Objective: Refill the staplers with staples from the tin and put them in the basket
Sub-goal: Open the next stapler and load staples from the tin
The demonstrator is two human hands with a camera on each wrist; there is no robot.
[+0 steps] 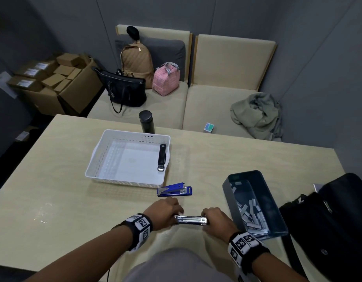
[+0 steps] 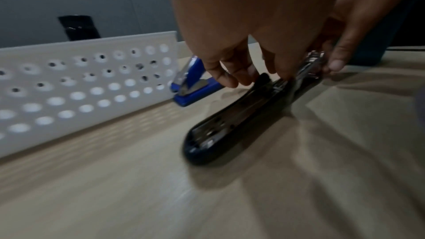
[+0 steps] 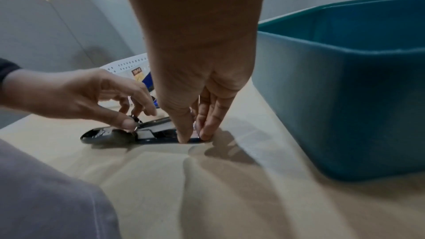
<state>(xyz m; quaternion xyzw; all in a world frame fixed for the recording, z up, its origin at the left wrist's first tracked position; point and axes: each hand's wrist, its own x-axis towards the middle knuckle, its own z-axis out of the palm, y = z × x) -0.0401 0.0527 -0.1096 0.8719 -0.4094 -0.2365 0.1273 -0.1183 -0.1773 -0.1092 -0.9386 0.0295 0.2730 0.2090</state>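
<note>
Pale wood table [image 1: 237,159] carries everything, so all the work sits within arm's reach. White basket [image 1: 98,159] lies on the far left side; one black stapler [image 1: 161,157] already rests along its right wall, apparently finished. Blue-green tin [image 1: 229,186] stands to the near right, just beside the right hand, open-topped with loose staple strips [image 1: 251,216] heaped at its near end, probably kept close for short reaches. Blue stapler [image 1: 174,190] waits on the table between basket and hands, untouched.

Dark stapler [image 1: 190,219], opened out flat, lies crosswise at the near edge. Left hand [image 1: 166,212] pinches its left end with thumb and curled fingers, holding it steady. Right hand [image 1: 216,220] pinches the right end, fingertips [image 3: 184,137] pointing down onto it in the right wrist view. Whether a strip is between these fingers cannot be told. Judgement: loading in progress on the second of three.
</note>
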